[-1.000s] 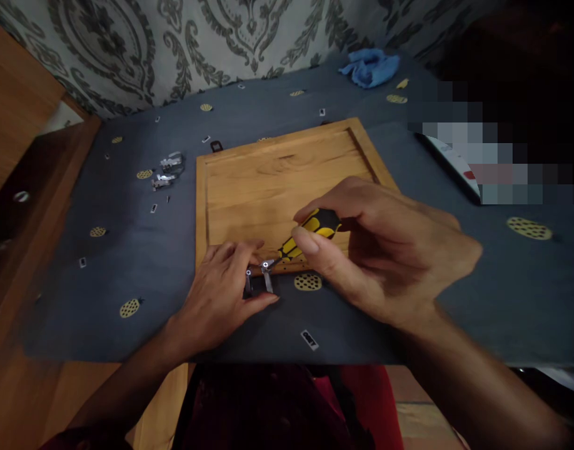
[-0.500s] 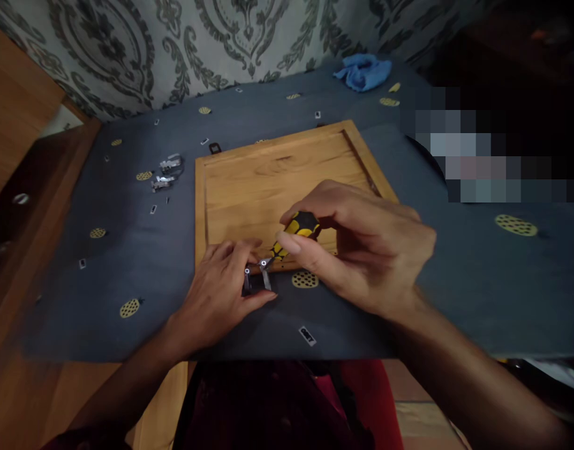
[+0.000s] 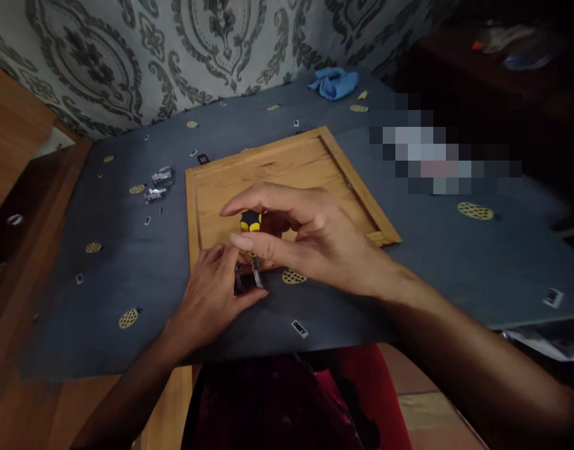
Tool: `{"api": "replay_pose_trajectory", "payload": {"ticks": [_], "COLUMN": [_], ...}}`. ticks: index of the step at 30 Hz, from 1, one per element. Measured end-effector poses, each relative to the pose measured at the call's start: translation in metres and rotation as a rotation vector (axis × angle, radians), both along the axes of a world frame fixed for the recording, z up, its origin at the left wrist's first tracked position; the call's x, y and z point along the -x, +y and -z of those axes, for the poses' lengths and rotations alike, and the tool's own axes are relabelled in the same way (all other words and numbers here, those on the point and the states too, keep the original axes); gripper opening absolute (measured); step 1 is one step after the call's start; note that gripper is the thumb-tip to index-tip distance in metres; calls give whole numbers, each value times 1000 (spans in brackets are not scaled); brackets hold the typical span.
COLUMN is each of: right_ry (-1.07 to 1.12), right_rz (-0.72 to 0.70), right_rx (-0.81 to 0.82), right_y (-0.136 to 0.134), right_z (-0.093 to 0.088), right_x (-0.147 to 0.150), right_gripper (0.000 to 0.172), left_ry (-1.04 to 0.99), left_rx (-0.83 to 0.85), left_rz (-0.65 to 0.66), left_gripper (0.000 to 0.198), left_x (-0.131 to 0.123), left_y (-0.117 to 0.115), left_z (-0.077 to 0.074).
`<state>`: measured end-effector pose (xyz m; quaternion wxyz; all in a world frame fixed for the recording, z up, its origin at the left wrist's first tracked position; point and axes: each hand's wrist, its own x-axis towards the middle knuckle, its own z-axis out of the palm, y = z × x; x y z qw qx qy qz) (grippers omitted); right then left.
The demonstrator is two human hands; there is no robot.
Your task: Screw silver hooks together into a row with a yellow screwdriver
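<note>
A wooden panel [image 3: 287, 175] with a raised frame lies flat on the grey-blue cloth. At its near edge my left hand [image 3: 212, 297] pinches a small metal hinge [image 3: 249, 278] against the wood. Above it, my right hand [image 3: 310, 240] is wrapped round a short yellow-and-black screwdriver [image 3: 251, 220] that stands almost upright, its tip down on the hinge. The screwdriver's shaft is mostly hidden by my fingers.
Two more metal hinges [image 3: 158, 184] lie on the cloth left of the panel. A crumpled blue rag [image 3: 334, 83] sits at the far edge by the patterned wall. Small labels [image 3: 299, 328] are scattered on the cloth. A wooden cabinet [image 3: 15, 137] stands at the left.
My right hand has tipped the screwdriver from a slant to nearly upright over the hinge. The view has swung a little to the right. My left hand stays on the hinge.
</note>
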<state>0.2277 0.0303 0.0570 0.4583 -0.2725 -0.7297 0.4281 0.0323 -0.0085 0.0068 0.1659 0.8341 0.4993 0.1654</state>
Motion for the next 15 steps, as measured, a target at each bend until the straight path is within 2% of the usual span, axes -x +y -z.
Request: {"api": "replay_pose_trajectory", "payload": {"ticks": [4, 7, 12, 15], "right_ry": [-33, 13, 167, 203], "right_rz": [-141, -214, -137, -128], "right_rx": [65, 127, 171, 184], "right_y": [5, 7, 7, 6], "right_z": [-8, -7, 5, 8], "right_x": [-5, -4, 5, 3], "right_gripper": [17, 17, 30, 27], "left_ry": [3, -11, -16, 5], "left_rx": [-21, -52, -22, -23], "left_rz": [5, 14, 13, 2], "left_gripper": [39, 41, 42, 42], "left_x": [0, 0, 0, 1], "left_y": [1, 1, 0, 1], "left_z": [-1, -1, 0, 0]}}
